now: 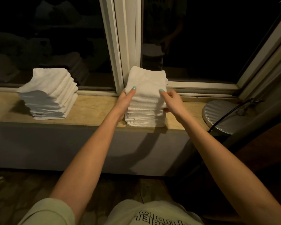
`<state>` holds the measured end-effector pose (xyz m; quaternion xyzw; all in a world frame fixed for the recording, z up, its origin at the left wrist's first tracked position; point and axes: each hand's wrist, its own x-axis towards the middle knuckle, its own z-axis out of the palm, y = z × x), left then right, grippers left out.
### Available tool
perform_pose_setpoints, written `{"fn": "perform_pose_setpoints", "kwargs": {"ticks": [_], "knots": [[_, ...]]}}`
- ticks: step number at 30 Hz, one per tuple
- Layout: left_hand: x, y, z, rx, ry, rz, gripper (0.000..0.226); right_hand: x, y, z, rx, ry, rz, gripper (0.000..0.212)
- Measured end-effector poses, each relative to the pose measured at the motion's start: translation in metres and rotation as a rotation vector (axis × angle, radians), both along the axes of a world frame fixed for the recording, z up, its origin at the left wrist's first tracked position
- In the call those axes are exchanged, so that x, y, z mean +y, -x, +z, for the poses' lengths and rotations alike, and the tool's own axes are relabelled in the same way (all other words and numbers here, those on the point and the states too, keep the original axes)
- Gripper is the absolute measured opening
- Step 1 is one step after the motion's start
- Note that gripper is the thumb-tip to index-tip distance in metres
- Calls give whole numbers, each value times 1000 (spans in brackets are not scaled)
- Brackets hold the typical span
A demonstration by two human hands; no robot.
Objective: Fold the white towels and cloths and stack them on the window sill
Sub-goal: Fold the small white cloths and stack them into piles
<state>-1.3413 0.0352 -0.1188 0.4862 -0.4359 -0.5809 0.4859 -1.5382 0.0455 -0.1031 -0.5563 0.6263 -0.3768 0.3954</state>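
Note:
A folded white towel lies on top of a stack of folded white cloths on the stone window sill. My left hand grips the top towels at their left side, thumb on top and fingers underneath. On the right side my right hand pinches the same towels, thumb on top. A second stack of folded white towels stands further left on the sill, partly in shadow.
The white window frame rises right behind the stack, with dark glass on both sides. A round grey ribbed lamp base with a black cable sits at the sill's right end. Below the sill is a grey wall and dark floor.

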Motion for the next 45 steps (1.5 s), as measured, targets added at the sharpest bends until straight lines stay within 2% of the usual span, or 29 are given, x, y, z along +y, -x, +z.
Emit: {"fn": "perform_pose_setpoints", "kwargs": {"ticks": [5, 9, 12, 14, 17, 22, 23, 25, 28, 32, 36, 38, 42, 45], "knots": [[1, 13, 4, -73, -21, -47, 50, 2, 6, -6, -56, 28, -57, 47], [6, 6, -6, -8, -37, 53, 50, 5, 3, -5, -86, -29, 23, 59], [9, -5, -13, -4, -156, 180, 61, 11, 2, -9, -124, -8, 44, 58], [14, -12, -19, -34, -228, 162, 66, 16, 5, -17, -164, 25, 33, 54], [23, -12, -28, 34, -239, 92, 58, 24, 10, -32, -164, 10, 38, 57], [25, -13, -50, 34, -192, 257, 25, 39, 13, -54, -140, -56, -36, 51], [24, -13, -55, 9, -209, 242, 23, 40, 15, -58, -98, -71, -48, 48], [22, -14, -61, -15, -240, 224, 34, 44, 16, -61, -30, -79, -18, 38], [20, -9, -58, -2, -223, 266, 32, 49, 15, -56, -12, -59, 43, 29], [16, -2, -56, 56, -161, 258, 29, 49, 14, -55, -24, -40, 26, 26], [16, -5, -58, 91, -167, 216, 22, 43, 21, -54, -98, -92, -21, 35], [20, -9, -59, 165, -202, 172, 14, 40, 22, -55, -164, -127, -49, 38], [25, -16, -61, 375, -251, 146, 18, 41, 16, -51, -258, -72, -186, 24], [27, -16, -59, 485, -220, 118, 20, 39, 13, -51, -264, 3, -191, 15]]}}
